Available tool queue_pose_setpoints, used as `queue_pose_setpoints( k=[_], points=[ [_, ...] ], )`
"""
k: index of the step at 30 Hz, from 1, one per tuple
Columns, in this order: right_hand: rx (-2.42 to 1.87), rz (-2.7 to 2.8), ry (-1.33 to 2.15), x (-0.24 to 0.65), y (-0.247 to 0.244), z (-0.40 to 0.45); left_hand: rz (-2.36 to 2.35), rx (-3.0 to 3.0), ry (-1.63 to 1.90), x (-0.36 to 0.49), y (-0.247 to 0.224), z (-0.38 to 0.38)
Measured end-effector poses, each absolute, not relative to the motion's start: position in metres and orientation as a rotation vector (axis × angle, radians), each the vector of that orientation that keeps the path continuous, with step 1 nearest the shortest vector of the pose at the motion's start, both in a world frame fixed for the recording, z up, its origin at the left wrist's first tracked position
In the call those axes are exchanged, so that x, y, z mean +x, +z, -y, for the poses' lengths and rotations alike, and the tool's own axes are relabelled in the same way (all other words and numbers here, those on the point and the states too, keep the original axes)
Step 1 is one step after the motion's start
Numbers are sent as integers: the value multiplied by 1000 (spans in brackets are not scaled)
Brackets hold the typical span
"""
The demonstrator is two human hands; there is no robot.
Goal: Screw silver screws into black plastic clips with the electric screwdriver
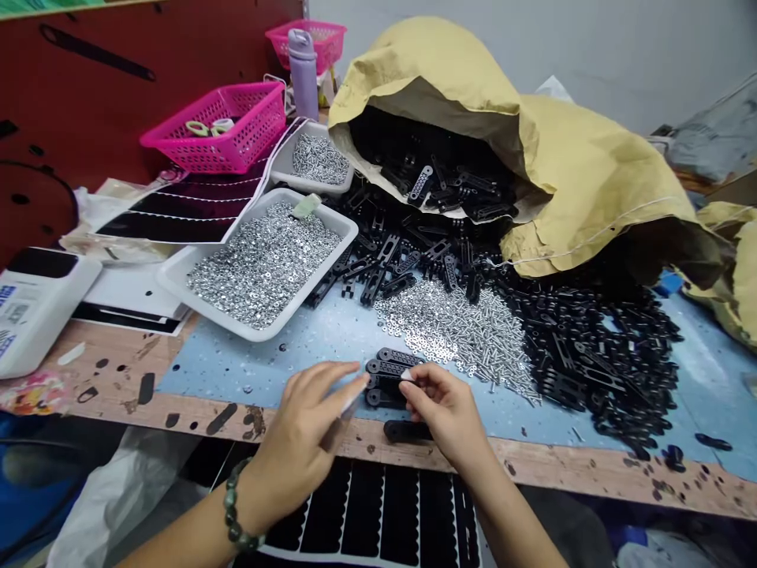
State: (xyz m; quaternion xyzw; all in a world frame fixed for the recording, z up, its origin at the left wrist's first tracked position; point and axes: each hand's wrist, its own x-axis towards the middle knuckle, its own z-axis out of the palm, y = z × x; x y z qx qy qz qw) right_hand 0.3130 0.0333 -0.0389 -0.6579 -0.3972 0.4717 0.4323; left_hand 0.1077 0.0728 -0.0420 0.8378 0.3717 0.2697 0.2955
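Several black strips (387, 368) lie close together on the blue mat (236, 371) that covers part of the counter (579, 467). In the head view, the only one I have from my distance, they are placed between my two hands. Their long axis goes roughly from left to right, with the rounded ends pointing to the left side. My left hand (307, 418) is just beside these ends; its grip is loose, with thumb and fingers apart. My right hand (446, 410) seems the nearer one, because it covers the right ends from my sight. Its thumb and forefinger come close together at a small white bit (407, 375); whether they hold it, or it only covers a fingertip, I cannot tell. A single black strip (404, 431) lies at the front edge, also left to right, partly hidden by the right hand. Behind the strips I see loose nuts (423, 315) and screws (485, 331).
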Motion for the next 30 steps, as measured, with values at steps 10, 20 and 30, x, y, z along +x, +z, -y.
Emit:
queue_pose_setpoints(
  k=[10,20,30],
  points=[
    [-1734,942,1219,309,-47,-43,-824,2636,599,113,-50,-73],
    [-1731,919,1251,309,-45,-48,-765,2614,583,112,-50,-74],
    [-1809,986,1226,307,-43,-48,-775,2614,566,113,-50,-72]
  ],
)
